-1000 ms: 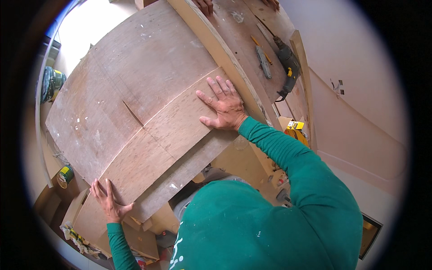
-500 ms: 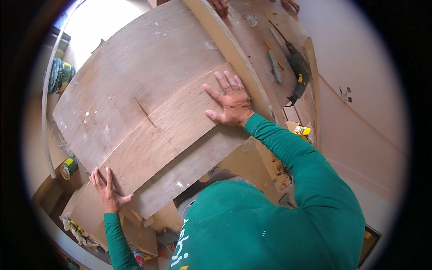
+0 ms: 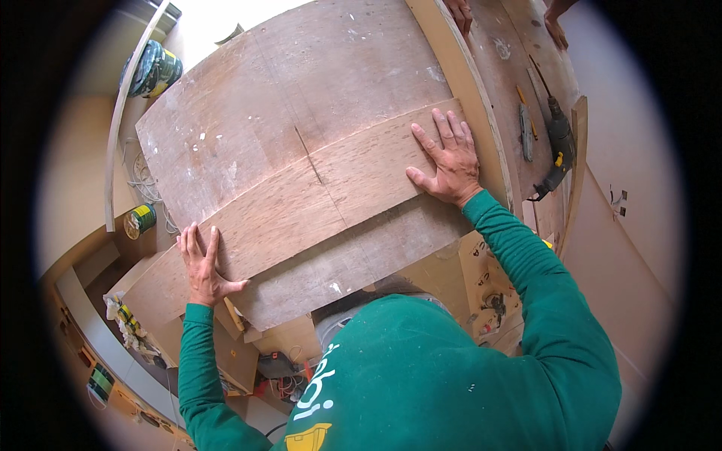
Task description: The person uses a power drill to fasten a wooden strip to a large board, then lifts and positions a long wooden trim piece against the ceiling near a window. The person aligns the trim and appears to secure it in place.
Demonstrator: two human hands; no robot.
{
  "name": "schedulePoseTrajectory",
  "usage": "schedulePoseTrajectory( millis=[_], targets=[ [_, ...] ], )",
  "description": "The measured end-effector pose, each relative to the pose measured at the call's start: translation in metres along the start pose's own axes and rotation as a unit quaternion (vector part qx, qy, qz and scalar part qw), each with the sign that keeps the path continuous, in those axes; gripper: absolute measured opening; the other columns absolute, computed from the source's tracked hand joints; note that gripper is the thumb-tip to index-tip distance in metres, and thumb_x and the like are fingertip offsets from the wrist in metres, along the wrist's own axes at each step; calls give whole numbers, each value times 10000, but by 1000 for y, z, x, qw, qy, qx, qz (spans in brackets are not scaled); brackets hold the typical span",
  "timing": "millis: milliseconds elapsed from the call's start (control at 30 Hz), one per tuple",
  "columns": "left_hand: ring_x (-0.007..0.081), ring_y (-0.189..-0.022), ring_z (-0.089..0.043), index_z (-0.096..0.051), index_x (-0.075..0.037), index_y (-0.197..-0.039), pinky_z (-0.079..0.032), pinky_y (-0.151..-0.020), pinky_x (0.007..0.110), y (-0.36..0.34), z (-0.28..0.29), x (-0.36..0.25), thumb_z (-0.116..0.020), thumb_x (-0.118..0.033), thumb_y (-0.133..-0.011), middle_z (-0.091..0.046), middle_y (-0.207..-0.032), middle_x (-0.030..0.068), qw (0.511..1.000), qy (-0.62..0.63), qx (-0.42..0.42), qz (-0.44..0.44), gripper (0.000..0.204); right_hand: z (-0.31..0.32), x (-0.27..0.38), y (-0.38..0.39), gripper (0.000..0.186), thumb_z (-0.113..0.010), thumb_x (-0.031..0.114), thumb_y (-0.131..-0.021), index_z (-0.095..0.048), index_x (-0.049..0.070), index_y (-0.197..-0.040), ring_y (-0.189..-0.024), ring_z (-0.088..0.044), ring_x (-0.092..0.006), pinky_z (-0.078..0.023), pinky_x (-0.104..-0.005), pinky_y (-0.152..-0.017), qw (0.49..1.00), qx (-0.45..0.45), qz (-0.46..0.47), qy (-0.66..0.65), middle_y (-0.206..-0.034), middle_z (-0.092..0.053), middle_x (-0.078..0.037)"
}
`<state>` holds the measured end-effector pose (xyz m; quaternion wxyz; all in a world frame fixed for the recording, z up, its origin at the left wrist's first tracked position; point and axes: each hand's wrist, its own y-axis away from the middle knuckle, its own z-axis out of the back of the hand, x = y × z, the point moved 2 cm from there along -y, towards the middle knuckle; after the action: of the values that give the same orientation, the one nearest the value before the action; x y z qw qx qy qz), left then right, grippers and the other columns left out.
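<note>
A long plywood strip with a slightly curved far edge lies on a larger, paint-specked plywood sheet. My left hand rests at the strip's left end, fingers stretched forward and thumb out to the side. Near its right end, my right hand lies flat with the fingers spread. Neither hand is wrapped round anything. Just beyond my right hand, a narrow curved board stands on edge across the sheet. A dark pencil-like line crosses onto the strip between my hands.
Beyond the upright board lie a power drill, a grey utility knife and a yellow pencil. Another person's hands show at the upper right. A paint bucket and a small can stand left, near a thin curved strip.
My view has shifted, so the whole scene sits further right in the picture. Both hands keep about the same places on the plywood strip.
</note>
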<state>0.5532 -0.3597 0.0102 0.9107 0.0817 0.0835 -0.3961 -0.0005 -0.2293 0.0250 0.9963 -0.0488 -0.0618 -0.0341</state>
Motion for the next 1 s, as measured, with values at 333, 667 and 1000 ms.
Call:
schedulePoseTrajectory(
  millis=[333,667,1000],
  targets=[
    [521,-1511,-197,-404,-161,-1604,-142,-1225,693,-1,-1,-1,-724,-890,-561,-235,-1642,292,1000,-13,-16,-9,1312,0,-2,0,794,-691,631,-820,-536,313,-1531,-1510,-317,-428,-222,-593,-1231,1000,-23,7,6,-1648,-354,-185],
    [518,-1514,-209,-423,-125,-1594,-148,-1232,672,-1,2,-6,-732,-871,-570,-252,-1636,301,999,-27,-21,-6,1304,-1,1,3,776,-652,637,-844,-520,324,-1541,-1519,-301,-424,-193,-576,-1246,1000,-26,5,10,-1651,-349,-184],
    [519,-1508,-212,-421,-119,-1595,-131,-1237,666,-3,5,-7,-754,-855,-549,-260,-1629,300,999,-31,-17,-3,1321,-1,1,4,780,-629,654,-860,-496,330,-1557,-1523,-298,-417,-173,-568,-1253,999,-32,5,20,-1653,-343,-188]
  ],
)
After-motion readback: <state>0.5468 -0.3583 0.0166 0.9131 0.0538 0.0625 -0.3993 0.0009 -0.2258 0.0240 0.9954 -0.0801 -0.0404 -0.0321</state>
